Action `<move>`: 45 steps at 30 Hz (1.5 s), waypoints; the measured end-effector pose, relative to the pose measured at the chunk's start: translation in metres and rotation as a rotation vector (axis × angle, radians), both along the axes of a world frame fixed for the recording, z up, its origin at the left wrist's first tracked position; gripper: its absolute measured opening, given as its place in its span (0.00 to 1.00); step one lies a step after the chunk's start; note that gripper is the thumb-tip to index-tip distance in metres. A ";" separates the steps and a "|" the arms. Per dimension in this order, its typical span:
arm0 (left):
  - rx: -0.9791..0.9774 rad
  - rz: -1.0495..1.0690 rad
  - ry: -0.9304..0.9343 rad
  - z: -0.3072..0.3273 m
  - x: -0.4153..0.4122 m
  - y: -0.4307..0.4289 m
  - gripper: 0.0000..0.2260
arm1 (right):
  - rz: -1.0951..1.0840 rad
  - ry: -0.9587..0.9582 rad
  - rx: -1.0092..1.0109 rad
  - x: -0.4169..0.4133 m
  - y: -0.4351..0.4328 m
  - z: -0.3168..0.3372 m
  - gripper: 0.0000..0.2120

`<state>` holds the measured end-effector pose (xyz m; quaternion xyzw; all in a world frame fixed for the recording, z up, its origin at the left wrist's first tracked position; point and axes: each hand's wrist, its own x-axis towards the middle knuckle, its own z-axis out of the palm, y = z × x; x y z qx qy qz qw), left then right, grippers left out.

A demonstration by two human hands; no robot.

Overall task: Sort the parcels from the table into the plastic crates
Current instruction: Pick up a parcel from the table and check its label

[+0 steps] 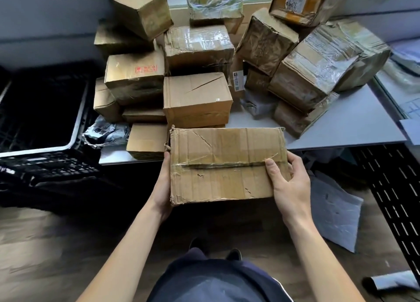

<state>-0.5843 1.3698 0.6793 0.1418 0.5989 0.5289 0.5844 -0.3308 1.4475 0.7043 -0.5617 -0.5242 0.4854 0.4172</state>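
Since both hands are needed to steady something this wide, I have the box [225,165] clamped end to end: my left hand [163,188] is pressed flat against its left end, fingers mostly hidden beneath, and my right hand [287,183] wraps the right end with the thumb laid on the taped top seam. Neither hand is spread free; both are closed on the cardboard. Held level and clear of the table [354,124], it sits just in front of the pile [197,97], squarely between my palms, with its long axis running from one hand to the other. I judge that a carrying hold, chosen so the battered corners do not buckle. A black crate [41,110] stands open to my left, near enough to swing toward.
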 end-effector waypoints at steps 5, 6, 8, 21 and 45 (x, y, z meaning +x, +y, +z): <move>-0.065 0.030 0.134 -0.013 -0.015 -0.008 0.39 | 0.014 0.115 -0.081 -0.007 0.006 -0.008 0.13; -0.063 0.014 0.145 -0.018 -0.019 -0.008 0.40 | 0.012 0.134 -0.095 -0.009 0.007 -0.010 0.13; -0.065 -0.001 0.180 -0.023 -0.029 -0.006 0.37 | -0.001 0.168 -0.123 -0.011 0.009 -0.015 0.14; 0.121 0.000 0.043 0.018 -0.052 -0.009 0.25 | 0.000 -0.046 -0.225 -0.012 0.023 -0.044 0.14; 0.026 0.074 0.285 0.012 0.012 0.006 0.19 | 0.168 -0.054 -0.141 -0.049 -0.010 -0.008 0.14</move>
